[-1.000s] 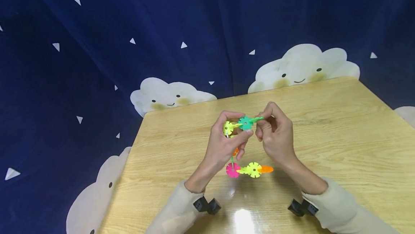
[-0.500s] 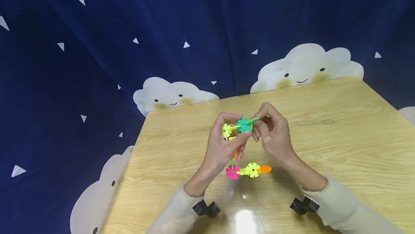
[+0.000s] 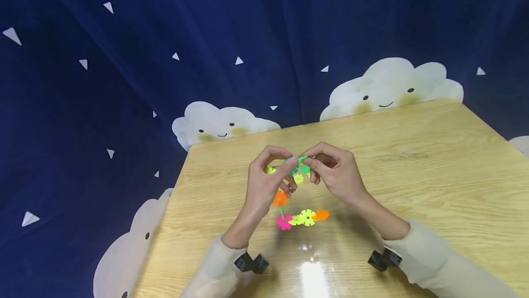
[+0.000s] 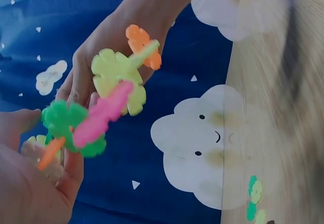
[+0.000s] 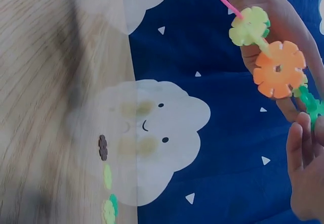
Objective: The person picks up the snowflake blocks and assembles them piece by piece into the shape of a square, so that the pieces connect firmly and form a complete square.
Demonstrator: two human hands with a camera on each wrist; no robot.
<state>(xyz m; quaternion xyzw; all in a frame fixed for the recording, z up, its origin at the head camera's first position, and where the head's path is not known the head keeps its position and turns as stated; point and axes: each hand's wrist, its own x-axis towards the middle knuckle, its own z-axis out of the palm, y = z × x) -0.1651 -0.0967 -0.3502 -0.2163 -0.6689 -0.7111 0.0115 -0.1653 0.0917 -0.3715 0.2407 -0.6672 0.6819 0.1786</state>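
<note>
My left hand pinches a teal flower-shaped plastic disc between thumb and fingertips. Opposite it, my right hand pinches a bright green disc, seen edge-on, against the teal one. Whether the two are slotted together is hidden by the fingertips. From the left hand hangs a chain of slotted discs. It runs through an orange disc, a pink disc and a yellow disc to an orange end disc. The right wrist view shows the chain's orange disc face-on.
On the wooden table beyond the hands lie loose discs, among them a yellow one and a green one. A brown disc lies in that group too. A dark blue curtain with clouds stands behind the table.
Both hands have shifted left and slightly down with the chain, and the right hand has come closer to the left. Loose discs on the table behind them have come into sight.
</note>
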